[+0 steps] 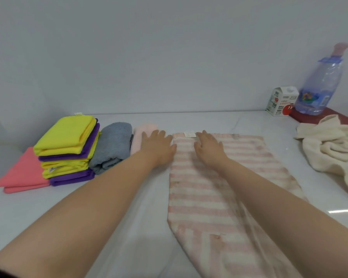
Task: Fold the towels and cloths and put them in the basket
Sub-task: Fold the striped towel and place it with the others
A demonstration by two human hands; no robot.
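A pink-and-white striped towel [219, 197] lies spread flat on the white table, running from the far middle toward me. My left hand [159, 147] lies flat with straight fingers at the towel's far left corner, partly on the table. My right hand [209, 149] presses flat on the towel near its far edge, beside a small white label. To the left sit folded cloths: a pale pink one [141, 137], a grey-blue one [111, 147], a yellow and purple stack [68, 149] and a coral one [22, 175]. No basket is in view.
A crumpled cream towel [333, 149] lies at the right edge of the table [129, 217]. At the back right stand a white carton [281, 104] and a clear blue plastic bottle [319, 89] on a red surface. A grey wall closes the far side.
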